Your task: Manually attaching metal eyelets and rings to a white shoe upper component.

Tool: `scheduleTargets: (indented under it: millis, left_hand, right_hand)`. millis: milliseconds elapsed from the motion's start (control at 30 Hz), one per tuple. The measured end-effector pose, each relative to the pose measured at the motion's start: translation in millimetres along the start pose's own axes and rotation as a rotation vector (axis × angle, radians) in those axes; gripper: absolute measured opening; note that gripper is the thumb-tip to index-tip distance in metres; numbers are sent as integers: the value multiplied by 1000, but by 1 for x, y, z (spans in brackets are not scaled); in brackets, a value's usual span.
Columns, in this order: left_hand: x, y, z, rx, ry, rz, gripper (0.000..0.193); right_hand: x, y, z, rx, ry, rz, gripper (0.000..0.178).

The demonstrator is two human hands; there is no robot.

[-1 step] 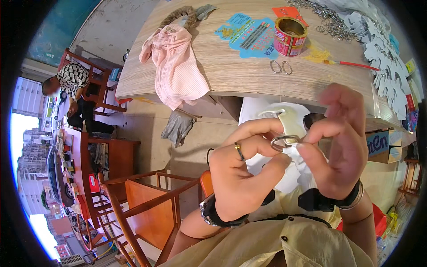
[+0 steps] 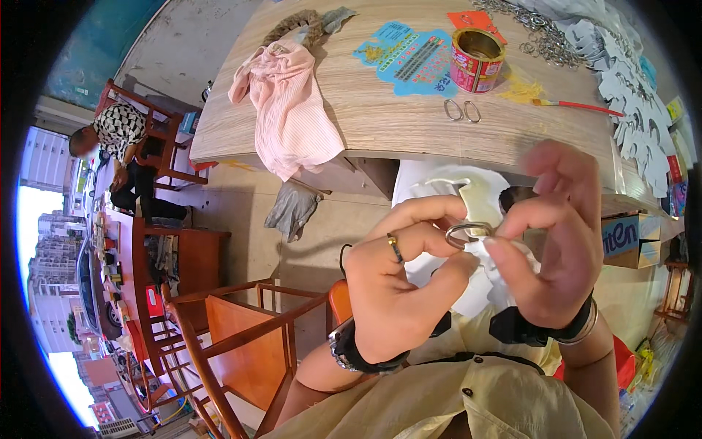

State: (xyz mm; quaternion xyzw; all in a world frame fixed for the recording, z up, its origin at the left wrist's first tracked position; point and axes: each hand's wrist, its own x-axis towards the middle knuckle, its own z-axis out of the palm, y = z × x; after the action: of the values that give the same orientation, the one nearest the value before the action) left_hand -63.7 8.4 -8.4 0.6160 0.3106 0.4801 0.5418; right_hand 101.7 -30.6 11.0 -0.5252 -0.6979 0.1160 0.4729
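Pinching a metal ring (image 2: pixel 451 234) with the left hand (image 2: pixel 398 293), this person is keeping the right hand (image 2: pixel 559 256) curled at its other end, by a white piece (image 2: pixel 479 285) just below. Can't tell what the right's gripping, or if ring and piece are joined. Looks midway; two loose rings (image 2: pixel 463 111) are lying spare on the desk (image 2: pixel 387 124).

The left hand's (image 2: pixel 398 293) fingertips hide part of a shiny silver metal ring (image 2: pixel 468 224). The bare right hand's (image 2: pixel 561 256) raised fingers are blurred. Below, a white sheet-like piece (image 2: pixel 479 290), perhaps paper, is partly covered by the hands.
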Motion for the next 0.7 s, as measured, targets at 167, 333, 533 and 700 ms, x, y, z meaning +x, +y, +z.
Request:
scheduleTargets:
  millis: [167,333,533,700]
  left_hand:
    - [-1,-2,2,94,19,32,5]
    - [2,0,3,199,15,89,6]
    - [1,1,4,227,19,62,6]
    - [1,1,2,190,11,38,6]
  right_hand:
    - [5,-12,-2,-254,-56,-90,27]
    - [7,-7,-2,-375,-52,-223,28]
    - [7,-12,-4,-517,-76,-255,21]
    - [5,-3,2,-383,-83,-180,16]
